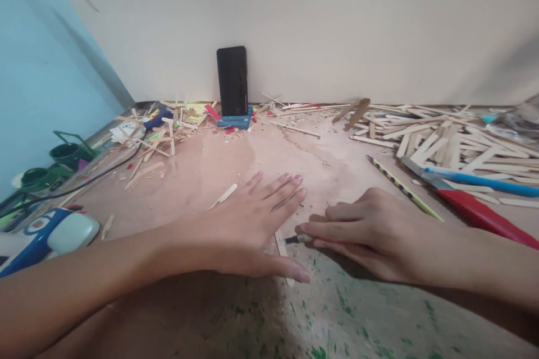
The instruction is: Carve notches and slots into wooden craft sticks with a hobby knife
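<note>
My left hand (pixel 263 219) lies flat on the table with its fingers stretched out and its thumb apart. Beneath it a wooden craft stick (pixel 281 245) shows between the forefinger and the thumb; the rest of the stick is partly covered. My right hand (pixel 373 230) is closed around a slim tool with a dark tip, probably a craft knife (pixel 297 239). Its tip meets the stick's right edge, while most of its handle is hidden in my fingers. Another craft stick (pixel 227 194) rests beyond my left wrist.
A black phone (pixel 233 81) stands upright in a blue holder (pixel 236 122) by the wall. Loose craft sticks (pixel 446 143) heap at right, near a patterned pencil (pixel 404 188), a blue pen (pixel 484 179) and a red-handled blade tool (pixel 484 213). Scraps (pixel 160 137) and a blue-white object (pixel 54 235) lie left.
</note>
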A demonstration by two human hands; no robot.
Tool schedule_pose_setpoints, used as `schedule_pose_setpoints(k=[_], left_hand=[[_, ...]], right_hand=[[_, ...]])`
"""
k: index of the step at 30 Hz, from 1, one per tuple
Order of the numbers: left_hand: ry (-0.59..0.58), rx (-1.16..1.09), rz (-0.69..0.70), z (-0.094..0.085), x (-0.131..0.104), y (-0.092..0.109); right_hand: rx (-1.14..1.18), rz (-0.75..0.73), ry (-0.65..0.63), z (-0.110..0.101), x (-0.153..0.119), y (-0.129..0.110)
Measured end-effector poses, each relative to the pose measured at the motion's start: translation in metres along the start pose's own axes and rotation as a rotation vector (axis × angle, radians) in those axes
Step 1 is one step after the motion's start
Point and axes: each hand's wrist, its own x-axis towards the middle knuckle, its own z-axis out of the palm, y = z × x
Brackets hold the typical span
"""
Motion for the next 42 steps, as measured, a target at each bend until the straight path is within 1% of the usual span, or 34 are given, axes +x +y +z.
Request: schedule_pose_setpoints(k=[5,10,15,21,25,32,36,42], left_hand=[[0.016,-0.003,0.005,0.0,0.0,0.0],[0.027,-0.001,0.009,0.0,0.0,0.0],[0.01,0.002,0.006,-0.001,0.0,-0.001],[0.021,-0.009,-0.001,0.0,0.0,-0.001],[0.02,-0.032,-0.006,0.0,0.002,0.0],[0.014,-0.071,-0.066,-0.003,-0.001,-0.002],[0.004,-0.066,-0.117,-0.011,-0.004,-0.005],[-0.101,-0.03,-0.214,-0.034,-0.005,-0.005]], right_hand=[[-0.019,-0.014,0.043,0.002,0.0,-0.002],[-0.002,-0.03,0.046,0.003,0.0,0.001],[0.025,-0.036,0.028,0.003,0.0,0.006],[0.109,0.001,0.035,0.004,-0.002,0.01],[0.114,0.001,0.047,0.004,0.0,0.009],[0.061,0.012,0.057,0.006,0.0,0.004],[0.032,0.004,0.058,0.008,-0.003,0.005],[-0.004,0.005,0.051,0.007,-0.004,0.003]])
